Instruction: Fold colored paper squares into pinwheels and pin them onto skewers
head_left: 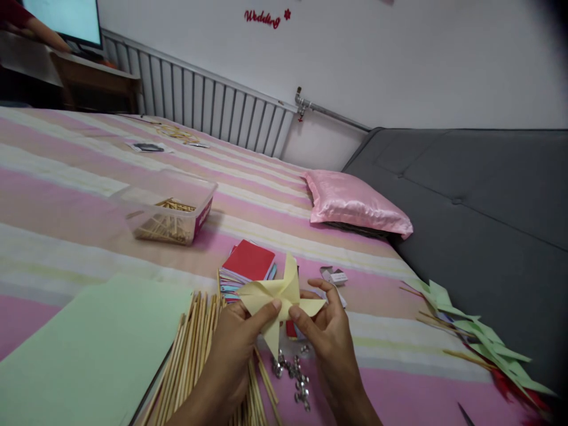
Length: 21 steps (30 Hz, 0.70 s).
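A pale yellow paper pinwheel is held between both hands over the striped bed. My left hand pinches its left side, thumb pressed near the centre. My right hand grips the right blade, fingers curled round it. Below the hands lie several silver thumbtacks and a spread of wooden sticks. A stack of coloured paper squares with a red one on top sits just behind the pinwheel.
A light green sheet lies at the near left. A clear tub of sticks stands further back. Green pinwheels on sticks lie at the right. A pink pillow rests by the grey sofa. Another person's arm shows far left.
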Tool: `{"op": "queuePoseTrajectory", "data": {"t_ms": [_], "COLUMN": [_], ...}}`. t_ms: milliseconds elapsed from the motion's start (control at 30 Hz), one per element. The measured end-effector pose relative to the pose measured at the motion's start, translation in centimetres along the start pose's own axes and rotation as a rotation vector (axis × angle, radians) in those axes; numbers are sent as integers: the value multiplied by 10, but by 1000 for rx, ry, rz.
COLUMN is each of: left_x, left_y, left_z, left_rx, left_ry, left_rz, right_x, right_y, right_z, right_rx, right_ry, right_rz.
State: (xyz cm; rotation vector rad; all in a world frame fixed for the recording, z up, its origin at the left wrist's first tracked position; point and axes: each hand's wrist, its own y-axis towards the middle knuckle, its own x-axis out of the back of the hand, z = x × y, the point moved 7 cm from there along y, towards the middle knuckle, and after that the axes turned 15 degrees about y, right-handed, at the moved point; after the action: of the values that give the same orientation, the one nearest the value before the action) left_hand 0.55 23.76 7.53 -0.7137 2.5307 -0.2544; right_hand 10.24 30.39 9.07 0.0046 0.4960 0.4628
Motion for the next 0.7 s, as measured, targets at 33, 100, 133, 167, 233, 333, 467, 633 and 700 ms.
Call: {"op": "queuePoseTrajectory", "data": {"t_ms": [33, 100, 133, 167, 233, 333, 467, 633, 700], "left_x": [-2, -6, -8, -9, -9, -6, 6, 6, 1], "left_y": [0, 2, 2, 3, 4, 3, 1, 2, 2], "left_z": [2, 8, 11, 13, 16, 11, -7, -6, 2], "left_rx": [7, 14, 14, 11, 0, -22, -52, 6, 48], "left_ry": [-6, -7, -7, -7, -2, 88, 339, 411, 437], "left_rz": [8, 24, 25, 24, 18, 26, -6, 40, 97], "right_x": [1, 5, 7, 10, 12, 16, 22, 21, 17], "right_y": [1, 2, 3, 4, 5, 7, 10, 8, 6], "right_z": [-2, -7, -8, -9, -8, -2, 4, 7, 7], "right_rx": [-26, -74, -88, -95, -103, -117, -228, -305, -314], "right_ry": [15, 14, 2, -14, -40, -53, -53, -144, -192], "right_rz": [-6, -27, -40, -51, -54, -49, 12, 158, 215]}}
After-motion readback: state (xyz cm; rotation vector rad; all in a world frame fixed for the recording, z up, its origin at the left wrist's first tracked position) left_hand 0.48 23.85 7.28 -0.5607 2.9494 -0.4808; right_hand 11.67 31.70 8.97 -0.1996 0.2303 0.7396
